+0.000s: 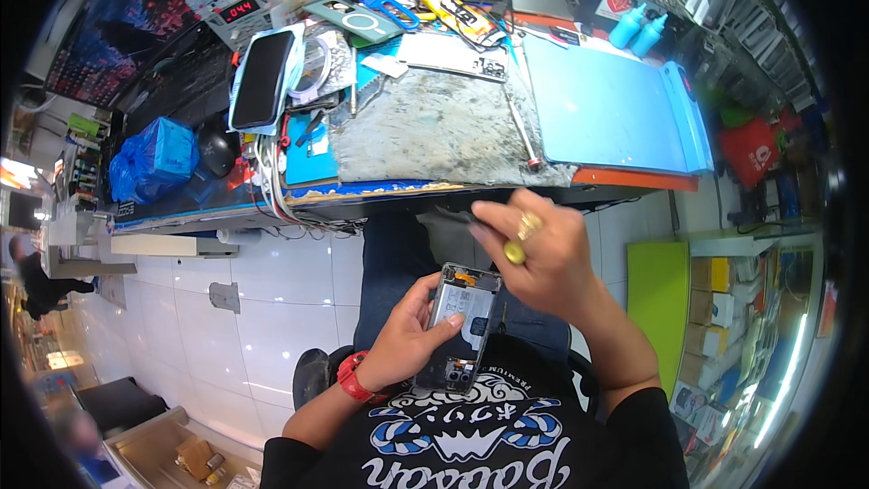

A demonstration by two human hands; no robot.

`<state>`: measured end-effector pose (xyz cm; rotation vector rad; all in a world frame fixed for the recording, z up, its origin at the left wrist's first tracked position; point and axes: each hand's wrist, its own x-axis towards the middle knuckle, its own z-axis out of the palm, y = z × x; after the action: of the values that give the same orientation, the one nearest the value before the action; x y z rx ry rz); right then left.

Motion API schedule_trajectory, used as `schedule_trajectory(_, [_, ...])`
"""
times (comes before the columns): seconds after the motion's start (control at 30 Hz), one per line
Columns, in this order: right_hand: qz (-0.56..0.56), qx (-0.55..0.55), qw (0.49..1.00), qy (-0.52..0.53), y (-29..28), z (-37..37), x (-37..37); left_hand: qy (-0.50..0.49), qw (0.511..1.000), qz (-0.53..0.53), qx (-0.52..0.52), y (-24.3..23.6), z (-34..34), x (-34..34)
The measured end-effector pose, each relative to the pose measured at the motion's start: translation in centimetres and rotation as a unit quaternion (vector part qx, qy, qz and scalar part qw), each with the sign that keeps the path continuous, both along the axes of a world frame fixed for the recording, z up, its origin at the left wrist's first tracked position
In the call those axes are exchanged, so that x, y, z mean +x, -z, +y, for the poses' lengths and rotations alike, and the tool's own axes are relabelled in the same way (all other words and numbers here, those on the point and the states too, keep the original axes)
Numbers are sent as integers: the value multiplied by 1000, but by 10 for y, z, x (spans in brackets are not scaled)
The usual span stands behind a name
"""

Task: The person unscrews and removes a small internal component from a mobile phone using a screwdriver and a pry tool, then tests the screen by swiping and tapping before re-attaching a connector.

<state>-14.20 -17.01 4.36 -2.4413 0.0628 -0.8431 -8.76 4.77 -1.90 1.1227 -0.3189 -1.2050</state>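
Note:
My left hand (412, 330), a red watch on its wrist, grips an opened smartphone (471, 330) above my lap. The phone's back is off, baring the battery and inner parts; its camera lenses are at the end towards my body. My thumb lies across the battery. Raised just above and right of the phone, my right hand (548, 254) is closed around a small tool (515, 253) with a round yellow end. Its kind cannot be told, as my fingers hide most of it. A gold-coloured ring is on that hand.
Ahead stands a workbench with a worn grey mat (416, 131), a screwdriver (525, 131), a blue tray (602, 109) and a black-screened phone (262, 80). A power supply (240, 9) is at the back left. Cables (272, 181) hang over the front edge. Green-sided shelving (656, 308) stands right.

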Motion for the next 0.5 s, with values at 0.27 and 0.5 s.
schedule_trajectory(0.27, [10,-255,967,-9,46,6,147,-90,996,12,-5,-13,12,20])
schedule_trajectory(0.5, [142,-72,987,-22,37,-2,119,-116,993,-3,-10,-22,19,26])
